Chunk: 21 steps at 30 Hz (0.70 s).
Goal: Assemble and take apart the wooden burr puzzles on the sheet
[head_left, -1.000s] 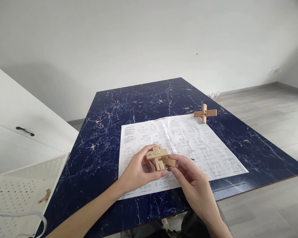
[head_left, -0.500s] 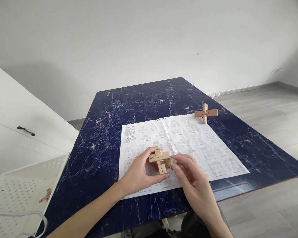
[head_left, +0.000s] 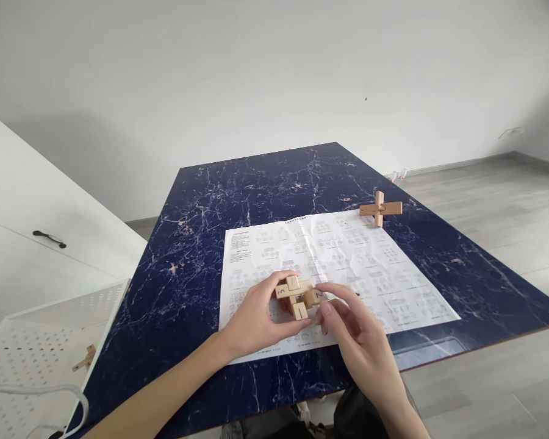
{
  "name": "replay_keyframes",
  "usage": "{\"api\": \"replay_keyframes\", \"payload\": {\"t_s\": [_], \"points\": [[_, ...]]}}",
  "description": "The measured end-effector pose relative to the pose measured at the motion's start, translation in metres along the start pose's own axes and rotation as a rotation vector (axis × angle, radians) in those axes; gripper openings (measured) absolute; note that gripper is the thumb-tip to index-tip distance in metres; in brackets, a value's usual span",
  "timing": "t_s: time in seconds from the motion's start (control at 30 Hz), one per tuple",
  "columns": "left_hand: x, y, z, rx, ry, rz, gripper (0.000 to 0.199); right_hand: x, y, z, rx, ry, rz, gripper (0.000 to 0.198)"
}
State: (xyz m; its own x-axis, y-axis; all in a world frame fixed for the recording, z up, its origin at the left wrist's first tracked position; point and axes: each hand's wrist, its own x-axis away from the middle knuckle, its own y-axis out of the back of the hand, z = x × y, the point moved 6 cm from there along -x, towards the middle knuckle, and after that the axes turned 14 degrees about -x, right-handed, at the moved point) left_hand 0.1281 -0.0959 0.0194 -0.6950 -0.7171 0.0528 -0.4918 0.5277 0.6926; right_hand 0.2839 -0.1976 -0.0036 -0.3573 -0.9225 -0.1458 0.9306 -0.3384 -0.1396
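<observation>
A wooden interlocking puzzle, made of pale blocks marked 1, 2 and 3, is held just above a printed sheet. My left hand is closed round its left side, thumb below and fingers above. At the right end, my right hand has thumb and forefinger at the block marked 2, the other fingers curled under. The inner joints of the puzzle are partly hidden by my fingers.
A cross-shaped wooden puzzle stands at the sheet's far right corner. All this rests on a blue marble-patterned table. Left of it, a white perforated basket holds another wooden piece, beside a white cabinet.
The block marked 2 has turned and sits closer against the other blocks. My right forefinger has moved up and straightened along it. My left hand keeps its hold.
</observation>
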Motion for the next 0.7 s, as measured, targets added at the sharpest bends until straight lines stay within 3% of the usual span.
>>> {"api": "replay_keyframes", "payload": {"t_s": [0.3,0.5,0.7], "points": [[0.0023,-0.0039,-0.0026,-0.084,-0.052,0.009,0.060,-0.0002,-0.0042,0.0064,-0.058,0.056,-0.004,0.017],[0.0024,-0.0004,-0.0057,-0.132,-0.109,-0.038,0.062,0.0022,0.0001,-0.0002,0.058,0.051,-0.088,0.026],[0.0032,0.0011,-0.0097,-0.100,-0.193,-0.050,0.063,0.0050,-0.0048,0.0080,0.130,0.143,-0.014,0.020]]}}
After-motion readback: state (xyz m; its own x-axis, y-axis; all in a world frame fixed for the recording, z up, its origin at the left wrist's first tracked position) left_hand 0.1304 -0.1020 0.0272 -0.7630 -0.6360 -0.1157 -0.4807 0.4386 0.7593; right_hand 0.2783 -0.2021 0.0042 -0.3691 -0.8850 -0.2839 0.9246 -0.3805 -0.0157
